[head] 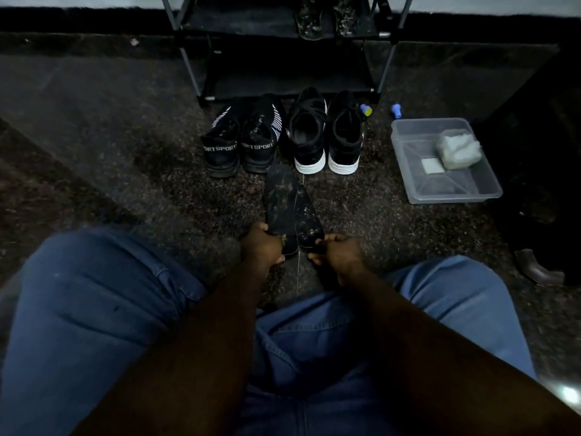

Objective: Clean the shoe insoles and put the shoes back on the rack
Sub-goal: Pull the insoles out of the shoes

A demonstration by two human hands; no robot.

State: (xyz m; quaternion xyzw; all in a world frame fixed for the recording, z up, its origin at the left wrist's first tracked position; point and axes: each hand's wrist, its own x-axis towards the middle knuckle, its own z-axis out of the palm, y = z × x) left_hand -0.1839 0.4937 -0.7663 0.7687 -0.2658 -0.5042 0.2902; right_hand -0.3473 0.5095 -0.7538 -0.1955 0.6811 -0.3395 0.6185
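Two dark, dirt-speckled insoles lie side by side on the floor in front of me. My left hand (262, 245) grips the heel end of the left insole (279, 199). The near end of the right insole (308, 220) is pinched by my right hand (334, 251). Beyond them stand a black pair marked SPORT (240, 143) and a black pair with white soles (325, 136). Behind the shoes rises the black shoe rack (283, 67), with one dirty pair (327, 18) on its upper shelf.
A clear plastic tub (446, 184) at the right holds a pale cloth (459, 149). Two small blue objects (396, 110) lie near the rack's right foot. A dark brown shoe (537, 267) sits at the far right. My knees in blue jeans frame the view.
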